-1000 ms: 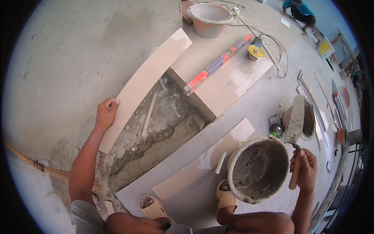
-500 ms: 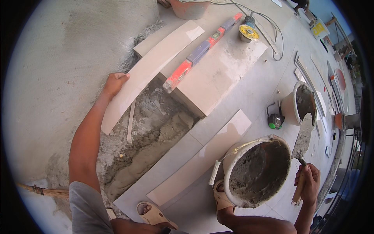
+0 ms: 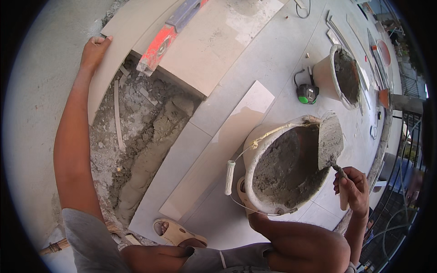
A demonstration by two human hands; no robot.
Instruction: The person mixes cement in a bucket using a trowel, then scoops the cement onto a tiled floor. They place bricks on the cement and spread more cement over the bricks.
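- A long, narrow beige tile strip (image 3: 111, 61) slants along the grey plastered wall (image 3: 36, 91), its lower end over a rubble-strewn gap; whether that end touches anything, I cannot tell.
- The left hand (image 3: 94, 53) pinches this strip at its wall-side edge, fingers curled, thumb toward the face.
- The right hand (image 3: 355, 189) is closed around the wooden handle of a mortar-coated metal trowel (image 3: 330, 139), its blade pointing up at the right rim of a round off-white bucket; contact with the rim is unclear.
- That off-white bucket (image 3: 250, 157) holds wet grey mortar (image 3: 287, 168) and tilts toward the right hand, its wire handle hanging on the left side.
- A ridge of grey mortar (image 3: 145, 170) lies along the gap, with a thin pale offcut (image 3: 118, 116) on the rubble beside it.
- Above the gap, a red and purple spirit level (image 3: 166, 38) rests on a beige tiled step (image 3: 209, 50).
- A second beige tile strip (image 3: 218, 152) lies on the grey tiled floor (image 3: 268, 54), left of the bucket.
- Farther off, a black and green tape measure (image 3: 307, 93) sits just beside another mortar-filled bucket (image 3: 324, 77).
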